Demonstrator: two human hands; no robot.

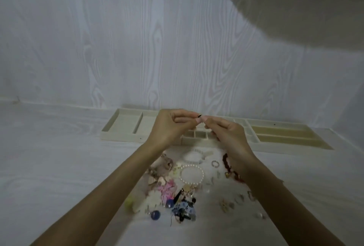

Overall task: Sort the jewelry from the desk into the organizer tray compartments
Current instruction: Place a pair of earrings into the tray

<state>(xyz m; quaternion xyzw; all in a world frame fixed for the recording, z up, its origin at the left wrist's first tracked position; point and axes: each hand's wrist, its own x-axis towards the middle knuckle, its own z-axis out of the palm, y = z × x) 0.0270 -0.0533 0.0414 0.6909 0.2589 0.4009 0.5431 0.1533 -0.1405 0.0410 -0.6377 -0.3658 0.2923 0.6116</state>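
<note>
- Jewelry, a mixed heap of beads, charms and rings (185, 192), lies on the white wood-grain desk (59, 167) just in front of the cream plastic organizer tray (122, 125), probably tipped out there so each piece can be picked over before it goes in.
- Within the heap, a white pearl-bead bracelet (192, 174) sits near the middle and a dark red bead strand (228, 165) lies on its right side, partly under the right wrist.
- Both hands hover above the tray's small middle compartments, holding a tiny black piece (199, 116) between them; I judge it is being inspected or untangled before being dropped into a slot.
- Left hand (173, 125): fingers curled in, tips narrowed to a pinch at the black piece.
- Right hand (226, 133): fingers likewise curled, thumb and forefinger pinching close beside the same piece.
- What the piece is, I cannot tell; it is too small.
- Tray compartments that show look unfilled so far.
</note>
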